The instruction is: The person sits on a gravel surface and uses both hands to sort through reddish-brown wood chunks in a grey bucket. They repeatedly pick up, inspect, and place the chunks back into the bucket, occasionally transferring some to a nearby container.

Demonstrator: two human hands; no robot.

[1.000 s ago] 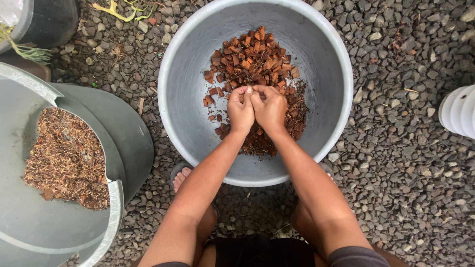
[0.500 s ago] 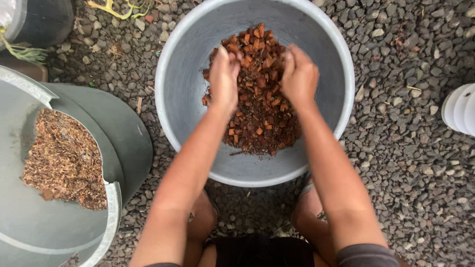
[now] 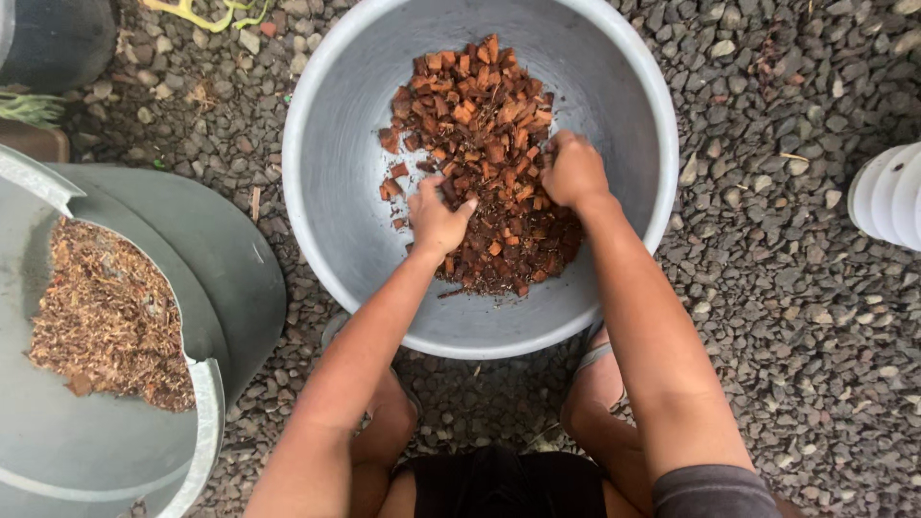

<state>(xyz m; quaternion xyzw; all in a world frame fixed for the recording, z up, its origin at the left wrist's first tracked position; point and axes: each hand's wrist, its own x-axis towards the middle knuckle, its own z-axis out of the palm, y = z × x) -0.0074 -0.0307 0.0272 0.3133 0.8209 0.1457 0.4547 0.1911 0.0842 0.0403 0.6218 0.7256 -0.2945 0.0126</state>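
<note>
left hand (image 3: 436, 216) fingers curled, gripping reddish-brown bark chips (image 3: 484, 144) at pile's 8 o'clock. right hand (image 3: 574, 173) fisted in chips at 3 o'clock. pile centre-top in round grey metal basin (image 3: 326, 182) on gravel (image 3: 787, 288).

Both bare forearms are extended forward and downward from a squatting posture, knees bent beneath them. The left hand (image 3: 436, 219) is held palm-down, fingers curled inward, thumb spread to the right. The right hand (image 3: 574, 173) is closed into a loose fist, knuckles upward, wrist slightly flexed. The hands are kept apart. What either grip encloses cannot be determined.
</note>
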